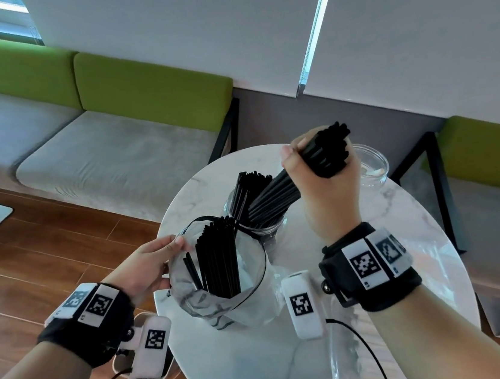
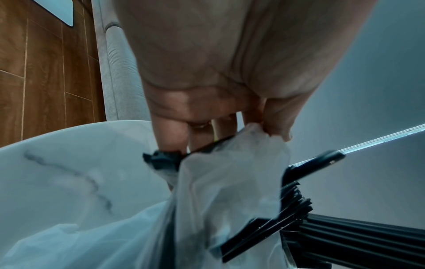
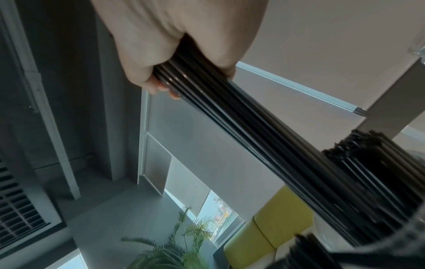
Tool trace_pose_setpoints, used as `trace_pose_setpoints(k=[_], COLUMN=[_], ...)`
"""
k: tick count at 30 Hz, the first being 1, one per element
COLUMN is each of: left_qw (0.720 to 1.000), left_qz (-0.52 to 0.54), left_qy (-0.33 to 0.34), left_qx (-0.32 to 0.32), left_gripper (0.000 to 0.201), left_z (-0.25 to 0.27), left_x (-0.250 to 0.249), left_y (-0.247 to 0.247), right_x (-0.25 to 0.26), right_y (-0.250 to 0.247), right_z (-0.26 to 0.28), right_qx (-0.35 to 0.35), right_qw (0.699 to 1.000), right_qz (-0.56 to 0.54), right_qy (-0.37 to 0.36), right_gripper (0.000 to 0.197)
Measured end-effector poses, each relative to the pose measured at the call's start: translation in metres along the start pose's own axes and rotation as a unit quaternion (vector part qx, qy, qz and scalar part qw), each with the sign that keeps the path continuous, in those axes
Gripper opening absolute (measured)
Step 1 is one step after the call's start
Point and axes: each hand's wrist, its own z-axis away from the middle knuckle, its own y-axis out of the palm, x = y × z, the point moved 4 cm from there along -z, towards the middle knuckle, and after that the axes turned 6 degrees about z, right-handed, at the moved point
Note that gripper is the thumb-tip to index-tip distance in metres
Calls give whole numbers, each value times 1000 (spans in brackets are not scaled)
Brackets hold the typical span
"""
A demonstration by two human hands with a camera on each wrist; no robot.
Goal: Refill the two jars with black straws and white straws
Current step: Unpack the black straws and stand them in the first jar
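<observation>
My right hand (image 1: pixel 323 164) grips a thick bundle of black straws (image 1: pixel 312 166) near its top end; the lower ends slant down into a clear glass jar (image 1: pixel 273 224) that holds more black straws (image 1: pixel 245 190). The same bundle of black straws (image 3: pixel 264 138) fills the right wrist view, held in my right hand (image 3: pixel 181 60). My left hand (image 1: pixel 154 264) pinches the rim of a clear plastic bag (image 1: pixel 251 283) that stands open with black straws (image 1: pixel 220 262) inside. In the left wrist view my fingers (image 2: pixel 273 118) pinch the clear plastic bag (image 2: pixel 230 182). A second jar (image 1: pixel 373 164), seemingly empty, stands behind my right hand. No white straws are visible.
All this sits on a small round marble table (image 1: pixel 198 189). A flat clear plastic packet (image 1: pixel 347 347) lies near the front right edge. A grey and green bench (image 1: pixel 110 137) runs behind, with wooden floor (image 1: pixel 29 248) at the left.
</observation>
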Motion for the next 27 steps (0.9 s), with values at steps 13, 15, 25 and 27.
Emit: trace_pose_setpoints(k=[13, 15, 25, 27], left_qw=[1000, 1000, 1000, 1000], left_qz=[3, 8, 2, 1], left_qy=[-3, -5, -4, -6], left_qx=[-9, -6, 7, 9], left_gripper=[34, 36, 42, 43], left_z=[1, 2, 2, 1], left_x=[1, 1, -2, -3], left_y=[3, 1, 0, 0], right_x=[-26, -36, -97, -103], right_y=[6, 10, 37, 40], right_z=[-26, -26, -8, -7], right_qx=[-2, 5, 150, 186], right_qw=[998, 996, 962, 957], right_qz=[36, 49, 33, 67], right_qy=[53, 77, 228, 213], right_gripper=[19, 20, 33, 31])
